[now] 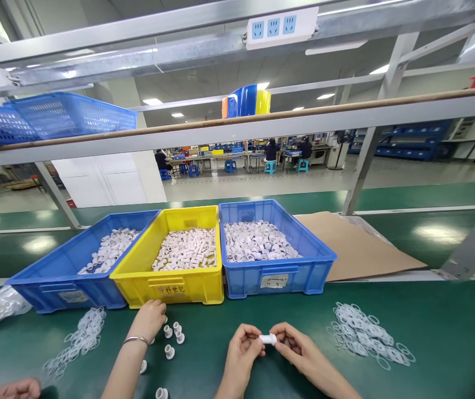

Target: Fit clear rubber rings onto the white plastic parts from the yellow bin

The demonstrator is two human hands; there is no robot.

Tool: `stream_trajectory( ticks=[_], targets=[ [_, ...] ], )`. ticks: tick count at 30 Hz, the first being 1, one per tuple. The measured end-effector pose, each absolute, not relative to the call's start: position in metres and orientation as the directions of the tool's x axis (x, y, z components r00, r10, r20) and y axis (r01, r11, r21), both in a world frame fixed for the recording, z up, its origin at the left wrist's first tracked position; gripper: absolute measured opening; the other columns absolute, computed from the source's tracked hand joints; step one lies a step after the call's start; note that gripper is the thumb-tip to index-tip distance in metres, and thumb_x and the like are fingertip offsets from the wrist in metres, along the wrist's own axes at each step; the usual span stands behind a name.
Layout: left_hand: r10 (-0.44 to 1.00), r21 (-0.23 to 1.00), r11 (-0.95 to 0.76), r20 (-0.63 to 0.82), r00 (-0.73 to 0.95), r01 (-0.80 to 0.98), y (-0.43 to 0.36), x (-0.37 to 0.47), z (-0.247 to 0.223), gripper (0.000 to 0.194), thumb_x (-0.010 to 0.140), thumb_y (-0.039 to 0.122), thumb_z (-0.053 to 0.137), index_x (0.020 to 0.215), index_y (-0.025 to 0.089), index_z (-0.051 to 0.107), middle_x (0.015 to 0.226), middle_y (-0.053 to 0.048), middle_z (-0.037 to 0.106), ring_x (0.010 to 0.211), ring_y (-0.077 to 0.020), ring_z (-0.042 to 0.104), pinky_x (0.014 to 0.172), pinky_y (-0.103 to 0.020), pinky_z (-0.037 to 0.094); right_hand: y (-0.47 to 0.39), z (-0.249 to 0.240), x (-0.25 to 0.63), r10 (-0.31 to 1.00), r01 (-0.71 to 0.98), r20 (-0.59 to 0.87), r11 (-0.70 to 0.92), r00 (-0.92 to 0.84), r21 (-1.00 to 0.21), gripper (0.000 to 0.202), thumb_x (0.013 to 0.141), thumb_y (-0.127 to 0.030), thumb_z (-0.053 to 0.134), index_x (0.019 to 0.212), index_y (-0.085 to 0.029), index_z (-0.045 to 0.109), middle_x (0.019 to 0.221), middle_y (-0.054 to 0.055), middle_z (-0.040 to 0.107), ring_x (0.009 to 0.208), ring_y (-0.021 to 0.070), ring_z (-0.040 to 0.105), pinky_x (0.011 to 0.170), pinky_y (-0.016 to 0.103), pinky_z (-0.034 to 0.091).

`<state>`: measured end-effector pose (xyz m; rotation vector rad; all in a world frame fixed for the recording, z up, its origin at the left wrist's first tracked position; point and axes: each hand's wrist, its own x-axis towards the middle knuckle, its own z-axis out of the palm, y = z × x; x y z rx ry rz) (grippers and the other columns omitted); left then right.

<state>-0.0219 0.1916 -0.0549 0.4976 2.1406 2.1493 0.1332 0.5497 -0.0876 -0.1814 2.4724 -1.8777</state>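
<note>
A white plastic fitting point(267, 339), tubular with a flange showing at its right, is lying level between the person's two hands, well in from the side edges of the worktop point(295, 311). The left hand point(241, 352) is pinching its left end, thumb and forefinger closed on it; the right hand point(297, 349) is gripping the flanged end likewise. Both forearms are reaching in from the near edge, converging.

The worktop is presenting a smooth green surface. Toward its right edge a loose pile of thin, pale rings point(366, 338) is lying. Small flanged pieces point(169, 352) are standing left of the left hand, near a co-worker's hand point(152, 318); whether its fingers are holding anything cannot be told.

Along the far edge, a left blue bin point(102, 296), a yellow bin point(206, 285) and a right blue bin point(307, 277), all moulded plastic, are holding white parts point(187, 246). The yellow bin is bearing dark Chinese characters, the last two reading "世纪"; both blue bins are carrying paper labels point(274, 281), too small to read.
</note>
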Motion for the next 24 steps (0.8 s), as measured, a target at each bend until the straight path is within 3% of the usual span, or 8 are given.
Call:
stream_trajectory(
  ticks=[3,7,9,12,17,21,24],
  targets=[
    [0.309,0.986,-0.074,0.162,-0.937,0.146,0.262,0.025,-0.072,0.029,0.091,0.042,0.059,0.094,0.014,0.062,0.085,-0.002,0.063,0.072,-0.0124,0.059,0.068,-0.029,0.053,0.551,-0.094,0.131,-0.145,-0.026,-0.011,0.252,-0.989,-0.967,0.031,0.096,-0.053,0.052,0.106,-0.025,0.059,0.085,-0.002,0.056,0.067,0.0116,0.047,0.055,0.02,0.038],
    [0.325,0.988,-0.071,0.151,-0.934,0.135,0.345,0.072,-0.099,0.024,0.089,0.038,0.061,0.095,0.014,0.063,0.083,-0.004,0.063,0.071,-0.0135,0.059,0.066,-0.027,0.05,0.555,-0.11,0.124,-0.149,0.04,-0.088,0.3,-0.985,-0.953,0.043,0.093,-0.063,0.05,0.112,-0.026,0.055,0.081,-0.002,0.051,0.062,0.0115,0.046,0.042,0.017,0.036],
    [0.284,0.975,-0.015,0.215,-0.934,0.22,0.358,0.079,-0.1,0.018,0.09,0.032,0.058,0.094,0.016,0.063,0.087,-0.004,0.063,0.076,-0.0141,0.059,0.069,-0.026,0.048,0.558,-0.116,0.121,-0.154,0.056,-0.109,0.313,-0.982,-0.948,0.049,0.091,-0.068,0.047,0.116,-0.026,0.053,0.085,0.0,0.054,0.063,0.0123,0.048,0.041,0.017,0.039],
    [0.202,0.93,0.096,0.332,-0.921,0.356,0.346,0.082,-0.085,0.013,0.092,0.027,0.053,0.093,0.018,0.063,0.092,-0.004,0.062,0.082,-0.0141,0.059,0.074,-0.025,0.046,0.561,-0.123,0.117,-0.161,0.077,-0.135,0.323,-0.978,-0.943,0.057,0.089,-0.073,0.045,0.119,-0.025,0.053,0.089,0.002,0.058,0.062,0.0125,0.048,0.041,0.018,0.042],
    [0.083,0.905,0.19,0.372,-0.925,0.381,0.303,0.113,-0.06,0.017,0.096,0.03,0.046,0.1,0.021,0.061,0.095,-0.004,0.059,0.084,-0.0141,0.057,0.075,-0.024,0.046,0.565,-0.13,0.115,-0.161,0.06,-0.117,0.324,-0.98,-0.944,0.059,0.089,-0.071,0.047,0.122,-0.023,0.052,0.089,0.003,0.059,0.061,0.0128,0.048,0.042,0.02,0.045],
    [0.003,0.826,0.306,0.497,-0.868,0.474,0.265,0.155,-0.073,0.019,0.097,0.027,0.044,0.099,0.021,0.062,0.095,-0.006,0.059,0.077,-0.014,0.057,0.068,-0.023,0.047,0.566,-0.133,0.115,-0.172,0.063,-0.128,0.341,-0.977,-0.938,0.057,0.09,-0.069,0.046,0.122,-0.022,0.051,0.09,0.004,0.06,0.063,0.0135,0.048,0.044,0.021,0.046],
    [-0.079,0.71,0.484,0.618,-0.782,0.512,0.235,0.18,-0.094,0.02,0.096,0.022,0.044,0.098,0.023,0.063,0.092,-0.006,0.06,0.07,-0.0129,0.056,0.062,-0.021,0.048,0.566,-0.133,0.115,-0.168,0.064,-0.132,0.361,-0.977,-0.93,0.056,0.091,-0.068,0.044,0.123,-0.022,0.05,0.091,0.004,0.06,0.063,0.0138,0.047,0.046,0.022,0.045]
  ],
)
